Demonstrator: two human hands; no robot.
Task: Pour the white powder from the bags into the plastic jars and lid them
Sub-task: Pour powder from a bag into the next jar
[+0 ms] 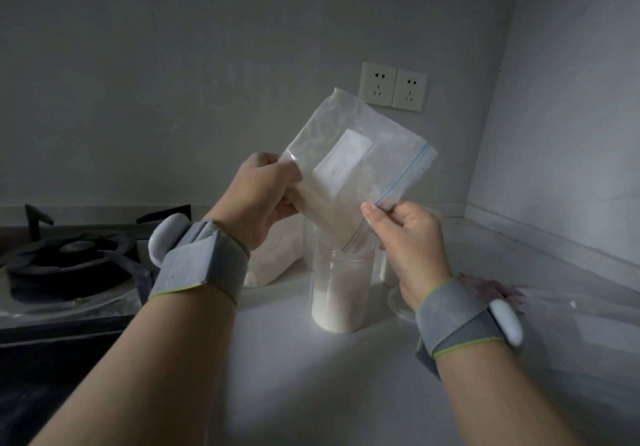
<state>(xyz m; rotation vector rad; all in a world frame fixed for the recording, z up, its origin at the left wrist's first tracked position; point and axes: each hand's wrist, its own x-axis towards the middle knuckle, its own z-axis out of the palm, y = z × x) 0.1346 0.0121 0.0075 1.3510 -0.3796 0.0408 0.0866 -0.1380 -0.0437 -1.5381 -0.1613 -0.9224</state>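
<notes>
A clear zip bag (349, 154) with a white label and a blue zip strip is tilted above a clear plastic jar (341, 293). The bag's open corner points down into the jar's mouth. White powder fills roughly the lower half of the jar. My left hand (263, 196) grips the bag's lower left side. My right hand (408, 237) pinches the bag's zip edge just above the jar. Behind the jar lies another bag of white powder (277, 255), partly hidden by my left wrist.
A black gas stove (65, 262) stands at the left on the counter. A flat round lid (398, 302) lies right of the jar, with a second jar partly hidden behind my right hand. Clear plastic sheet (561, 307) lies at the right. Two wall sockets (393, 87) sit above.
</notes>
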